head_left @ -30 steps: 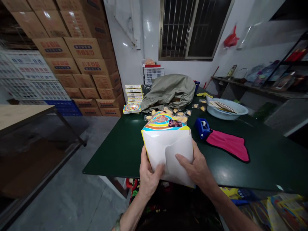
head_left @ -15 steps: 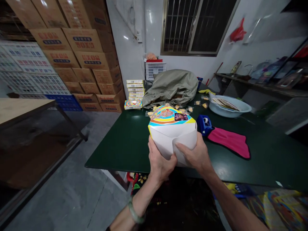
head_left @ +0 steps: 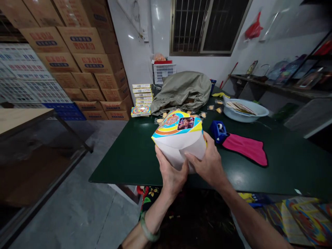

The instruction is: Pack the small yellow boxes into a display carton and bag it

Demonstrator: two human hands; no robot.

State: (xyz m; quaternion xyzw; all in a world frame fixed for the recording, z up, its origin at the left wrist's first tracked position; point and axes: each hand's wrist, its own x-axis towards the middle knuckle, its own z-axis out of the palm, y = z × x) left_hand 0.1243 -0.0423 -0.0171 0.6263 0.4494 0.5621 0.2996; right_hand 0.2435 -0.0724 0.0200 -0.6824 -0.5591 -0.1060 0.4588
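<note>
1. Your left hand (head_left: 171, 172) and right hand (head_left: 209, 162) had just tipped the folded card box (head_left: 178, 147), turning its multicoloured printed panel further up towards you.
2. Both hands were closed around the box. Your left hand cupped it from below, with its fingers hidden behind the white card. Your right hand lay across the white flap, with its fingers spread. You could not tell how hard either hand was pressing.
3. You held the box in the air over the near part of the dark green table (head_left: 121, 166), and it did not appear to rest on the surface.
4. Just beyond your right hand sat a blue tape dispenser (head_left: 218, 131), touching a pink cloth (head_left: 245, 148) with black edging.
5. Farther off lay small wrapped packets (head_left: 214, 108), a grey-green sack (head_left: 181, 91), and a pale blue plastic basin (head_left: 245, 116) holding papers.
</note>
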